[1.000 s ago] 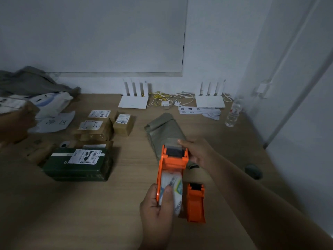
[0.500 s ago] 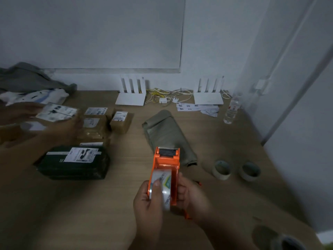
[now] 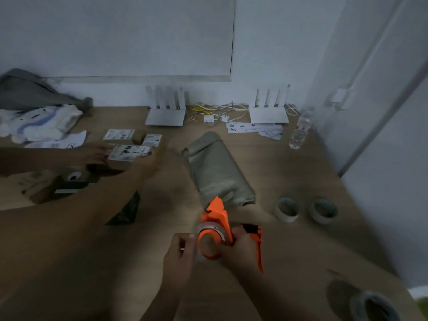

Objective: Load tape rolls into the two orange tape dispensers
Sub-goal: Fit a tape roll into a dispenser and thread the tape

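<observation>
One orange tape dispenser (image 3: 216, 215) is held over the table's near middle, turned so the open side of its hub faces me. A clear tape roll (image 3: 209, 228) sits around that hub. My left hand (image 3: 178, 253) pinches the roll's left edge. My right hand (image 3: 242, 250) grips the dispenser body from the right. The second orange tape dispenser (image 3: 257, 242) lies on the table just behind my right hand, partly hidden by it. Two loose tape rolls (image 3: 286, 210) (image 3: 323, 210) rest flat on the table to the right.
Another person's arm (image 3: 81, 216) reaches across the left side, over a labelled box (image 3: 128, 152) and other parcels. A grey padded packet (image 3: 215, 170) lies beyond the dispenser. Another tape roll (image 3: 372, 306) sits at the near right corner. Routers (image 3: 165, 117), cables and a water bottle (image 3: 300, 130) line the wall.
The held dispenser has been turned from face-up onto its side, so the hub now faces me. The other person's arms have swung further right over the parcels.
</observation>
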`<control>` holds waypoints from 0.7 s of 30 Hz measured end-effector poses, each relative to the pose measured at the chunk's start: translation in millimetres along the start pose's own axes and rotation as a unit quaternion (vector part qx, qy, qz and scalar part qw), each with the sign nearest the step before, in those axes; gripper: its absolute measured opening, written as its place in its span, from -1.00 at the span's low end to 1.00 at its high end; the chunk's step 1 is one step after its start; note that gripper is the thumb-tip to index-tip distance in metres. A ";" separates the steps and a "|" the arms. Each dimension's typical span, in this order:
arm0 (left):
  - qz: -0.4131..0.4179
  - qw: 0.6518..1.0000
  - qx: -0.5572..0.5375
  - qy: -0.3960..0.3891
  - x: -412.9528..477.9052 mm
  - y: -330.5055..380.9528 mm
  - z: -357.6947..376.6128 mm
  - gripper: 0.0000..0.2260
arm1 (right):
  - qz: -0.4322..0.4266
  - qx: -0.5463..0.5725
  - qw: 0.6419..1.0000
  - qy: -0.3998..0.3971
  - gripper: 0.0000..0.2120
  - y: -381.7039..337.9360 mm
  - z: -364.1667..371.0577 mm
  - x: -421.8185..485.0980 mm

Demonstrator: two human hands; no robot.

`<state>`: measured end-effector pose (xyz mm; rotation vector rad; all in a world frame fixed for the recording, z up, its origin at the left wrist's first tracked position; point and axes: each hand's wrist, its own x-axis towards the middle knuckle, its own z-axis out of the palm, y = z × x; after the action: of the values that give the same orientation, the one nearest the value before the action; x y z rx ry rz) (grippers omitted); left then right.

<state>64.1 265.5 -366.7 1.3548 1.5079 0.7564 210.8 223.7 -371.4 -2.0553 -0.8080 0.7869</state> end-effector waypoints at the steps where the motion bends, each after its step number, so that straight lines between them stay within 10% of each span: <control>1: -0.023 0.999 0.012 -0.018 2.6 -6.1 -0.6 -0.86 | -0.001 -0.023 1.000 -0.005 -0.70 2.4 5.4 1.4; 8: -0.099 0.983 0.124 -0.092 20.2 -45.6 2.7 -0.51 | 0.018 -0.129 0.991 -0.020 -0.67 22.6 33.7 1.8; 13: -0.081 0.967 0.209 -0.121 20.7 -51.0 10.6 -0.62 | 0.044 -0.148 0.988 -0.029 -0.72 37.5 45.3 -2.1; 21: -0.036 0.955 0.265 -0.127 22.4 -81.2 15.4 -0.28 | 0.068 -0.113 0.991 -0.028 -0.36 50.9 58.2 -8.8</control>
<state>47.7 269.0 -450.7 1.7005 1.5999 0.1132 175.9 216.8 -440.6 -2.3184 -0.8254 0.8650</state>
